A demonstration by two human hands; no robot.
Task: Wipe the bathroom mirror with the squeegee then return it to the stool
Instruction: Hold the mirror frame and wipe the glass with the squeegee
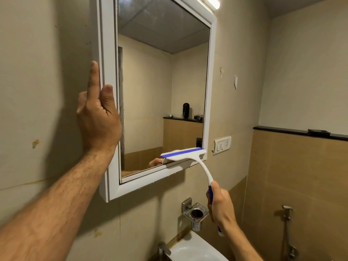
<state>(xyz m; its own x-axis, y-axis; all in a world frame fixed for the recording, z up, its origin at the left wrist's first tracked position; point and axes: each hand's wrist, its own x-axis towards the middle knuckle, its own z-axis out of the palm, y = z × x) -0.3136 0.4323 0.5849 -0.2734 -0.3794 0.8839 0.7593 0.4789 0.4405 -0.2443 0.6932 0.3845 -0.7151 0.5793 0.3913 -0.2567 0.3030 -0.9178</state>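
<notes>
White plastic against white plastic at five o'clock of the mirror (162,81): found the squeegee (188,156) with its blue-edged blade at the bottom right of the glass, touching or almost touching the lower frame (150,180). Gripped it low on the blue handle with the right hand (220,206), fingers curled fully round. Laid the left hand (98,117) against the frame's outer edge at nine o'clock, fingers straight, thumb on the front face, clasping nothing.

Judged the risks as follows:
- Dragging gathered water over the lower rail and down the wall (37,72), given what looked like droplets under that rail.
- Leaving the hazy, streaked strip along the glass at nine o'clock unwiped.
- Shifting the boxed frame, possibly a cabinet door, by easing the left hand while pushing with the right.
- Losing a wet handle into the sink (190,249) at six o'clock.

Saw no stool anywhere, so could not place the return spot.

Elsewhere:
- Beige painted wall, marked in places.
- Tan tiles under a black ledge (291,130) at three o'clock.
- Switch plate (222,145) just right of the frame.
- Chrome tumbler holder (196,213) below it.
- Tap (163,249) beside the sink.
- Hand sprayer (287,210) at four o'clock.
- Strip light (211,1) at twelve.
</notes>
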